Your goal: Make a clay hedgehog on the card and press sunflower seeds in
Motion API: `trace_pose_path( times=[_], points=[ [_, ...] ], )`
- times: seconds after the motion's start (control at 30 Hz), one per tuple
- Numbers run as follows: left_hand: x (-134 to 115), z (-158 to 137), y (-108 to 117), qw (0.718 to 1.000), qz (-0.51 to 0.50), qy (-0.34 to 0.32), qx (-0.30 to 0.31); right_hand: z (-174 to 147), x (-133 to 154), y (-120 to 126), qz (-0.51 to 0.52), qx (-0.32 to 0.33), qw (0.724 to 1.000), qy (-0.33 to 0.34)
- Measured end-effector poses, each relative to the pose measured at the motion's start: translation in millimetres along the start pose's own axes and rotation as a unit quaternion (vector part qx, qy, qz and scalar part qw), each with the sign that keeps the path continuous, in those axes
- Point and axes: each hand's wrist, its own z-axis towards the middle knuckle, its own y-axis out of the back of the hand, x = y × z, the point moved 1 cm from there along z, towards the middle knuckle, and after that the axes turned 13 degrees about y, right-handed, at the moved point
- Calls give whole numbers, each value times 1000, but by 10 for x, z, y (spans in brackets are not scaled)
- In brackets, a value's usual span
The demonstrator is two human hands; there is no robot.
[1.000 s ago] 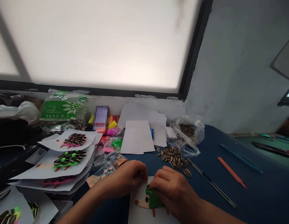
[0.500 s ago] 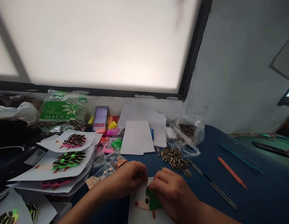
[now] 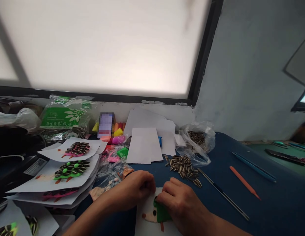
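A sheet of white paper (image 3: 147, 227) lies in front of me with a clay hedgehog on it: pale snout (image 3: 150, 216), brown nose, black eye, brown leg and green body (image 3: 161, 213). My right hand (image 3: 183, 201) is closed over the body's upper part, thumb and fingers pinched at its top edge. A small dark piece, seemingly a sunflower seed (image 3: 155, 198), shows at those fingertips. My left hand (image 3: 140, 186) is closed at the paper's top edge, fingers curled; what they hold, if anything, is hidden.
Loose sunflower seeds (image 3: 183, 166) lie beyond my right hand, near a seed bag (image 3: 204, 141). A metal-ended tool (image 3: 225, 195), an orange tool (image 3: 244, 182) and blue tweezers (image 3: 254, 167) lie right. Finished hedgehog sheets (image 3: 26, 185) are stacked left; clay packets (image 3: 118, 152) and blank cards (image 3: 143, 146) stand behind.
Both hands stay almost in place. The right fingertips have shifted slightly at the green body's top edge, and the whole view has moved a little.
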Motion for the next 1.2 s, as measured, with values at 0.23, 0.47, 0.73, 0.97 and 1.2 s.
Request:
trace_pose_path(
  times=[0.23, 0.47, 0.73, 0.97, 1.2],
  points=[
    [-16, 12, 10, 1000, 5, -2, -2, -49, -18, -31, -14, 14, 1000, -12],
    [-5, 12, -4, 1000, 13, -8, -13, 1, -18, 71, -31, 37, 998, -38],
    [-27, 2, 3, 1000, 6, 17, -2, 40, -368, 270, -33, 88, 985, -147],
    [-37, -22, 34, 998, -37, 36, 33, -59, -681, 214, -30, 82, 977, -196],
    [-55, 8, 38, 988, -123, 66, 70, -21, -621, 214, 30, 50, 981, -184]
  ],
)
